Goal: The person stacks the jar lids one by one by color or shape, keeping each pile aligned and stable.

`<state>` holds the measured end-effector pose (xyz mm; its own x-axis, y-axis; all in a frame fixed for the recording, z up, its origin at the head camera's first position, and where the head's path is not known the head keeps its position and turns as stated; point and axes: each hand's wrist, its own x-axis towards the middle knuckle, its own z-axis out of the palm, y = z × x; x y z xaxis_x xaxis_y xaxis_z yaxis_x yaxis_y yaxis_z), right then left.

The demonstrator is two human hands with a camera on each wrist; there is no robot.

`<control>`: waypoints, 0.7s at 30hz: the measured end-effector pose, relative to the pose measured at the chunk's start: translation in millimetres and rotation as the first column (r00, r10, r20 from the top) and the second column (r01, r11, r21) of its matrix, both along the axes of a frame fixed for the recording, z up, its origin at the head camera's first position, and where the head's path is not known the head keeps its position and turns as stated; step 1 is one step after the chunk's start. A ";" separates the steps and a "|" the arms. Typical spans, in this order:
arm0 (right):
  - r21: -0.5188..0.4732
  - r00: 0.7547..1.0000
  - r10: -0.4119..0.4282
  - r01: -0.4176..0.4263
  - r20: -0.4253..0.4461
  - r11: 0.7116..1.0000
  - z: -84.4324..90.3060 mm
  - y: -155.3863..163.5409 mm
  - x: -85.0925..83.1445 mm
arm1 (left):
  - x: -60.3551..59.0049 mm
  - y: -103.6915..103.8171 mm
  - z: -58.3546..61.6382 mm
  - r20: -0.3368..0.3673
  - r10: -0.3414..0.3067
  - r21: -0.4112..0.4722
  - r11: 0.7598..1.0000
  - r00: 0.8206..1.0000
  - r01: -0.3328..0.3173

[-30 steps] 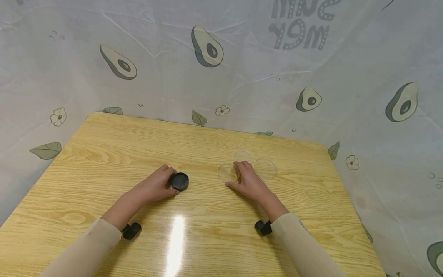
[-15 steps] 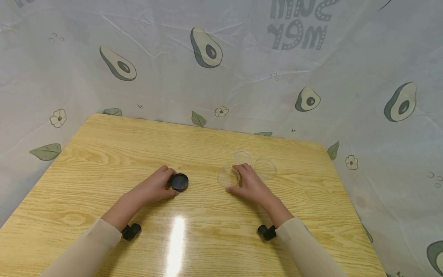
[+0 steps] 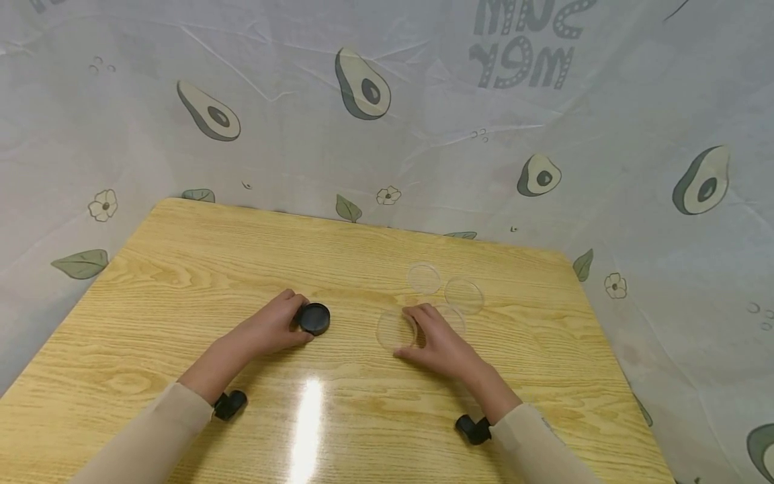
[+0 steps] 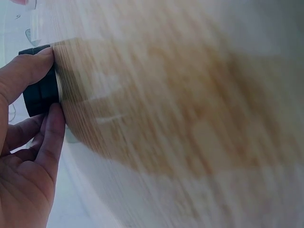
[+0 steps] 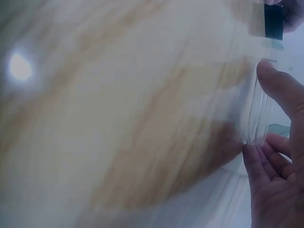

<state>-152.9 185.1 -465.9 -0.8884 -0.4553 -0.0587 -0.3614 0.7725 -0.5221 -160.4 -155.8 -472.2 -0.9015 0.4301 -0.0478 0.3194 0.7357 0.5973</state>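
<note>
The left hand (image 3: pixel 278 324) pinches a black cylinder (image 3: pixel 315 318). The right hand (image 3: pixel 437 344) holds a clear dish (image 3: pixel 393 330), near-left of three other dishes (image 3: pixel 463 294).

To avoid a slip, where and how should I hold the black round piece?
I'd pinch the black round piece by its side wall, from the left, as the left hand does: it's a short cylinder, likely easy to squeeze from opposite sides.

In the head view, a bright glare streak (image 3: pixel 307 430) lies at seven o'clock on the wood-grain tabletop (image 3: pixel 357 269), backed by a creased pale cloth backdrop (image 3: pixel 435 161) printed with avocado halves (image 3: pixel 363 84) at ten and twelve o'clock, grey lettering (image 3: pixel 521 62) at one and a flower (image 3: pixel 103 205) at nine.
</note>
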 end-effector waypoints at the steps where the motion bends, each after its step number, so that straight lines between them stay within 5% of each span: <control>1: -0.002 1.000 0.008 -0.008 0.000 1.000 -0.4 -0.3 0.7 | -0.1 -0.1 0.3 -0.004 -0.003 0.001 1.000 1.000 0.003; 21: 0.039 1.000 -0.003 0.003 -0.002 0.999 -0.7 -7.2 5.1 | -0.8 -0.5 2.1 0.001 -0.005 -0.003 1.000 1.000 0.005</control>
